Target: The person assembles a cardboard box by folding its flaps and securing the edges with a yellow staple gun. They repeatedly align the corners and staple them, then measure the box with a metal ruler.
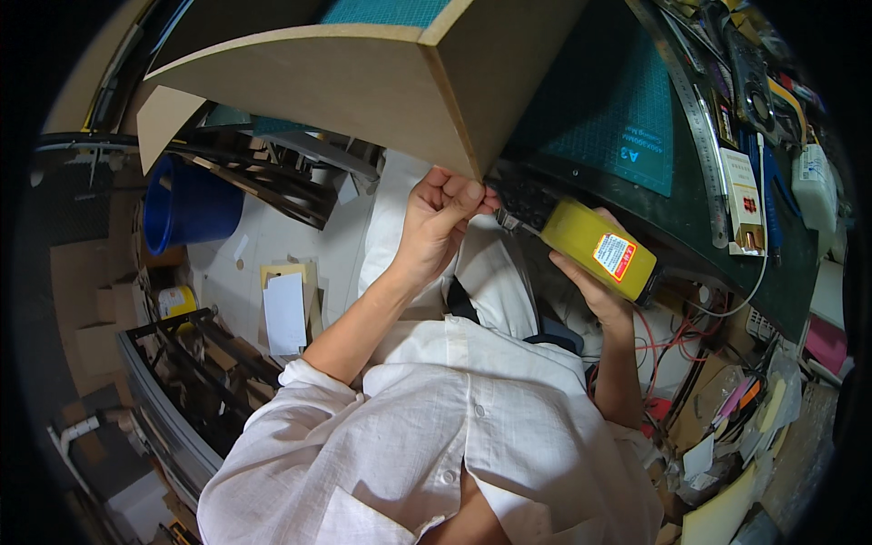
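Note:
Two brown fibreboard panels meet at a corner: a wide curved-edged panel [320, 82] and a darker side panel [501, 75]. At the lower end of that joint, my left hand [443, 218] pinches the corner, thumb pressed toward the curled fingers. A yellow-and-black hand-held power tool [579, 235] rests in my right hand [593, 283], which wraps it from below and behind. Its black front end points at the same corner, close beside my left fingertips. Whether it touches the wood I cannot tell. The yellow body bears a printed label.
A green cutting mat [633, 129] lies on the dark worktable [756, 286], with a steel ruler [705, 170], a small carton [742, 197] and a white bottle [814, 180]. Left stand a blue bin [194, 204] and a metal-framed rack [180, 395]. Red cables [674, 337] tangle below right.

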`<action>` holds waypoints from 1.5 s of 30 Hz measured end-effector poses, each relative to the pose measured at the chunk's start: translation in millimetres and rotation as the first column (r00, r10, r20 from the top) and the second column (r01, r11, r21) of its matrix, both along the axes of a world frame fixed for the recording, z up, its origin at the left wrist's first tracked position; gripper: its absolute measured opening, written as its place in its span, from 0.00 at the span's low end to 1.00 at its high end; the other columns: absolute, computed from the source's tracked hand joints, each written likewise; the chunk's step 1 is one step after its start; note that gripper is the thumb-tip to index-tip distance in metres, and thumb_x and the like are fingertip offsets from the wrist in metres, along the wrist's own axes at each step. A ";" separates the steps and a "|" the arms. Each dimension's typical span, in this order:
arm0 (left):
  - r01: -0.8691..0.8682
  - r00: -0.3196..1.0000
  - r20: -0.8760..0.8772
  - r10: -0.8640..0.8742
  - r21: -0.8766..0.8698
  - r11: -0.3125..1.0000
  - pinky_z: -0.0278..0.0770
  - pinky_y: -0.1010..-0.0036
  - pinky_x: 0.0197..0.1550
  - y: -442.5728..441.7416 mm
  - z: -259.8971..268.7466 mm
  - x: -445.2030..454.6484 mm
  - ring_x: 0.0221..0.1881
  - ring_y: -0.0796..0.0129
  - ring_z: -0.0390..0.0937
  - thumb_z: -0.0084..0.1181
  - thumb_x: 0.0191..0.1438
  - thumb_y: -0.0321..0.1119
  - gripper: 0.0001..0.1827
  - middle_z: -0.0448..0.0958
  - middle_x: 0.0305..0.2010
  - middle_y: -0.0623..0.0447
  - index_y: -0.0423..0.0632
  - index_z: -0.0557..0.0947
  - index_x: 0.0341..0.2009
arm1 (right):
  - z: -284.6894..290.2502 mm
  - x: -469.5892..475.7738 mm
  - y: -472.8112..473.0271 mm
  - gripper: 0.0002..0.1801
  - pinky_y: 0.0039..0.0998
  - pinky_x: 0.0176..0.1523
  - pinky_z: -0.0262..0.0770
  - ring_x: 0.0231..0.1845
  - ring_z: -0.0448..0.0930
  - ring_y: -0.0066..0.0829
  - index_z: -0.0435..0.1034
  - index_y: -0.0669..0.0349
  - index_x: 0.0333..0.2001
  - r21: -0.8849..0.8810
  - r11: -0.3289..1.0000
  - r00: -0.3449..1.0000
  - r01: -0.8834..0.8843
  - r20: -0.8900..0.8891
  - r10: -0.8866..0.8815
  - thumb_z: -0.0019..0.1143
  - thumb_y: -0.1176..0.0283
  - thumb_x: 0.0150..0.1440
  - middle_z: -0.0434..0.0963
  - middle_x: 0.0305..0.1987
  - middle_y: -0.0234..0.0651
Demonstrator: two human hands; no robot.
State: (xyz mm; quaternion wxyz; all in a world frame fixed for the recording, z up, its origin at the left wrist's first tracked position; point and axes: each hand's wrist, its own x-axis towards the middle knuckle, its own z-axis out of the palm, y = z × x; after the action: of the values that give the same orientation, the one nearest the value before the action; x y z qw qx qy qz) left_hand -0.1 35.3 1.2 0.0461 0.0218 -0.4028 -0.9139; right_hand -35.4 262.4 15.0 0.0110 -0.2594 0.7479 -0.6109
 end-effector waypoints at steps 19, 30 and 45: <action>-0.879 0.432 -0.764 -0.479 -0.476 -0.035 0.73 0.69 0.52 -64.2 208.4 -24.9 0.48 0.60 0.77 0.67 0.51 0.31 0.15 0.80 0.46 0.43 0.40 0.82 0.43 | 63.7 20.2 20.1 0.26 0.29 0.62 0.67 0.56 0.76 0.26 0.69 0.61 0.57 -0.142 0.989 0.985 0.044 0.173 -0.018 0.67 0.74 0.54 0.77 0.55 0.34; -0.739 0.539 -0.690 -0.484 -0.662 0.121 0.75 0.77 0.39 -60.0 209.2 -39.8 0.38 0.66 0.81 0.70 0.43 0.20 0.14 0.84 0.36 0.47 0.39 0.85 0.37 | 81.9 11.7 0.9 0.20 0.29 0.60 0.69 0.53 0.79 0.26 0.75 0.61 0.52 -0.184 0.982 0.996 -0.052 0.056 0.063 0.65 0.75 0.55 0.81 0.51 0.33; -0.736 0.514 -0.690 -0.510 -0.660 0.151 0.78 0.75 0.39 -62.2 213.0 -42.0 0.38 0.64 0.82 0.67 0.45 0.18 0.11 0.84 0.34 0.46 0.37 0.85 0.36 | 85.1 7.7 -2.6 0.22 0.29 0.57 0.71 0.51 0.80 0.28 0.74 0.62 0.52 -0.202 0.979 0.997 -0.017 0.074 0.033 0.68 0.74 0.53 0.81 0.50 0.35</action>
State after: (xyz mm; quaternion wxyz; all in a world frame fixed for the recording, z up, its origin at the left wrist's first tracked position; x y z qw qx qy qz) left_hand -42.1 -26.9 214.2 0.3241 -0.4198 -0.7999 -0.2809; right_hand -27.7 259.8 100.0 0.0212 -0.2450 0.6781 -0.6926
